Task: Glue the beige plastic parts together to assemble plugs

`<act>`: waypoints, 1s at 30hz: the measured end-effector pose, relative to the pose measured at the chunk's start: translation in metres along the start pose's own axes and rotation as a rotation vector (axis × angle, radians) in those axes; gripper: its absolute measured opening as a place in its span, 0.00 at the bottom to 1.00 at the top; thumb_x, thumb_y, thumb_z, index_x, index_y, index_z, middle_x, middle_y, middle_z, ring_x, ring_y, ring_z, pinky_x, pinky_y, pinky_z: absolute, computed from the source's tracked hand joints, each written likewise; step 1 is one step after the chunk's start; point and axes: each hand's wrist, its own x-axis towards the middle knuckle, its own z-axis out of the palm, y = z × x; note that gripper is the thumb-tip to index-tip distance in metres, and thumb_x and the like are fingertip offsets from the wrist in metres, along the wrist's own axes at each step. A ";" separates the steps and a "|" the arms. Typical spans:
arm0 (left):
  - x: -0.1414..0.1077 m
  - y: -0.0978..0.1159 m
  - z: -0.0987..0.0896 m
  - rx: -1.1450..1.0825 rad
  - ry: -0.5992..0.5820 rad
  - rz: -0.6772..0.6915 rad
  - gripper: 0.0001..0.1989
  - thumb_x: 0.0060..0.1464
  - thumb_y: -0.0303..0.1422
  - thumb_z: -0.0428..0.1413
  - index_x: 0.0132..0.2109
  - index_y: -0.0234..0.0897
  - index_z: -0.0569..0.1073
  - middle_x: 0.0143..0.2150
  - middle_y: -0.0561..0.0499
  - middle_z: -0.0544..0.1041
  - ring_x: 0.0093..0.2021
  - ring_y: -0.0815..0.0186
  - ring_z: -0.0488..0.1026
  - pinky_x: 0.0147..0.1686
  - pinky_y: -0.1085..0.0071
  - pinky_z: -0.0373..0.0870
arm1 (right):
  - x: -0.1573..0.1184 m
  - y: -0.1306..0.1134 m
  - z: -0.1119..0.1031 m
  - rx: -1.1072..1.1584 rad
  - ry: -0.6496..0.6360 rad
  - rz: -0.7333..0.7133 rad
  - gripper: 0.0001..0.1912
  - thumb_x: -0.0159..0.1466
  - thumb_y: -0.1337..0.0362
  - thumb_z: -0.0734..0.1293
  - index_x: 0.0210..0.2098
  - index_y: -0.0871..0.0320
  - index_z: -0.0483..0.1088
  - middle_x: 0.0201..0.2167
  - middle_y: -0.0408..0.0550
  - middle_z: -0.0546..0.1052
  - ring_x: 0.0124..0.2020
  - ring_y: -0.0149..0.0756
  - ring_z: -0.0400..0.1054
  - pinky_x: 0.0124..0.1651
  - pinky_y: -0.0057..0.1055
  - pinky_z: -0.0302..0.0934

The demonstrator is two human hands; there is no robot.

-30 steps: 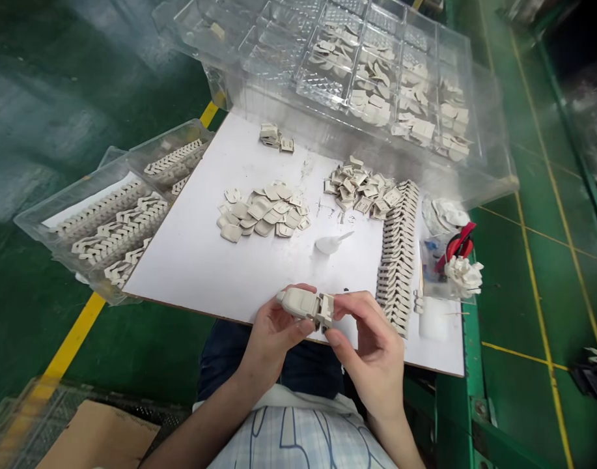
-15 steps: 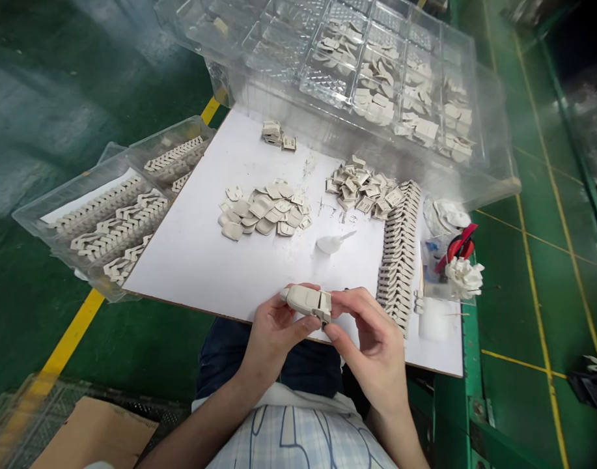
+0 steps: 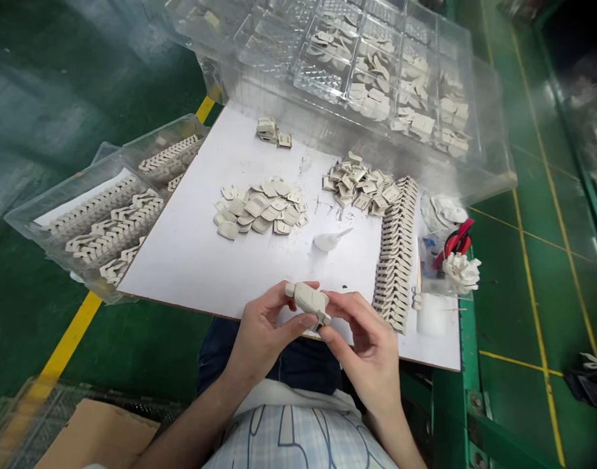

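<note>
A beige plastic piece [image 3: 310, 299] is held between both hands just over the front edge of the white board [image 3: 191, 260]. My left hand [image 3: 262, 335] grips its left end, thumb below and fingers behind. At its right end, my right hand [image 3: 369, 342] pinches it with thumb and fingertips. Beyond the hands lie a pile of flat rounded beige pieces [image 3: 262, 207], a small white bottle with a thin nozzle [image 3: 327, 241] and a heap of smaller beige parts [image 3: 359, 184]. A long column of stacked beige parts [image 3: 394, 254] lies to the right.
Clear divided trays [image 3: 376, 71] with beige parts stand at the back. Another clear tray [image 3: 58, 202] sits at the left. Red-handled tool [image 3: 455, 242], crumpled white material [image 3: 461, 272] and a white cylinder [image 3: 431, 314] are at the right edge. A small cluster [image 3: 267, 128] lies far back.
The held piece has tilted, its right end lower and turned toward me. Both hands have shifted slightly left in view, and the whole scene has moved a little with the camera.
</note>
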 end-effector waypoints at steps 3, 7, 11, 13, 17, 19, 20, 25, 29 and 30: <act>0.001 0.000 -0.001 0.036 -0.035 -0.002 0.13 0.49 0.44 0.70 0.39 0.42 0.86 0.44 0.47 0.84 0.40 0.60 0.72 0.44 0.66 0.69 | -0.001 0.000 -0.001 0.011 -0.020 -0.007 0.16 0.65 0.64 0.73 0.53 0.48 0.78 0.38 0.47 0.78 0.40 0.37 0.73 0.43 0.32 0.71; 0.003 0.000 -0.002 0.061 -0.087 -0.002 0.15 0.54 0.44 0.67 0.46 0.44 0.85 0.49 0.47 0.84 0.44 0.58 0.75 0.51 0.64 0.70 | -0.002 0.005 0.004 0.141 0.095 0.073 0.14 0.63 0.61 0.75 0.49 0.50 0.78 0.37 0.45 0.79 0.37 0.35 0.74 0.41 0.30 0.71; 0.000 0.001 -0.001 0.185 -0.005 0.247 0.28 0.50 0.35 0.71 0.59 0.48 0.79 0.53 0.48 0.83 0.49 0.55 0.78 0.51 0.63 0.71 | 0.000 0.008 0.012 0.303 0.211 0.177 0.14 0.61 0.59 0.76 0.46 0.52 0.76 0.38 0.45 0.81 0.34 0.32 0.75 0.37 0.27 0.71; -0.001 -0.001 0.001 0.346 0.111 0.513 0.25 0.47 0.28 0.72 0.53 0.48 0.82 0.49 0.49 0.85 0.46 0.56 0.80 0.48 0.64 0.72 | 0.001 0.008 0.015 0.398 0.193 0.208 0.15 0.61 0.58 0.77 0.45 0.53 0.75 0.37 0.44 0.80 0.33 0.31 0.74 0.35 0.25 0.70; 0.002 -0.005 0.004 0.676 0.203 1.028 0.14 0.53 0.20 0.66 0.43 0.43 0.80 0.36 0.53 0.85 0.36 0.63 0.82 0.39 0.67 0.71 | 0.001 0.006 0.019 0.551 0.109 0.253 0.13 0.61 0.59 0.77 0.44 0.52 0.77 0.36 0.43 0.81 0.36 0.29 0.76 0.39 0.22 0.71; 0.005 -0.006 0.003 0.752 0.212 1.125 0.11 0.56 0.18 0.62 0.42 0.39 0.77 0.34 0.54 0.84 0.34 0.66 0.81 0.37 0.67 0.70 | -0.001 0.005 0.021 0.584 0.109 0.262 0.12 0.62 0.59 0.77 0.44 0.50 0.77 0.36 0.42 0.81 0.36 0.28 0.76 0.40 0.21 0.71; 0.006 -0.007 0.002 0.769 0.212 1.139 0.11 0.57 0.18 0.62 0.42 0.38 0.76 0.33 0.54 0.84 0.33 0.67 0.81 0.36 0.68 0.70 | -0.001 0.005 0.022 0.590 0.119 0.266 0.12 0.62 0.59 0.77 0.44 0.50 0.77 0.35 0.42 0.81 0.36 0.28 0.76 0.40 0.20 0.70; 0.009 -0.006 -0.001 0.825 0.197 1.157 0.10 0.57 0.19 0.62 0.42 0.38 0.75 0.35 0.53 0.84 0.35 0.66 0.81 0.36 0.67 0.70 | -0.003 0.001 0.025 0.570 0.131 0.280 0.12 0.62 0.60 0.77 0.46 0.48 0.78 0.37 0.41 0.82 0.37 0.26 0.77 0.41 0.18 0.70; 0.009 -0.005 -0.003 0.831 0.220 1.169 0.09 0.56 0.18 0.62 0.39 0.37 0.76 0.34 0.55 0.84 0.34 0.66 0.81 0.42 0.64 0.67 | -0.003 -0.004 0.024 0.493 0.115 0.255 0.12 0.63 0.61 0.76 0.46 0.48 0.77 0.38 0.41 0.82 0.38 0.27 0.77 0.43 0.19 0.70; 0.008 -0.005 -0.004 0.820 0.219 1.170 0.09 0.56 0.18 0.63 0.38 0.37 0.77 0.33 0.55 0.84 0.34 0.66 0.81 0.43 0.63 0.67 | -0.003 -0.005 0.024 0.464 0.118 0.238 0.12 0.63 0.62 0.76 0.46 0.48 0.77 0.37 0.41 0.82 0.38 0.27 0.77 0.43 0.20 0.70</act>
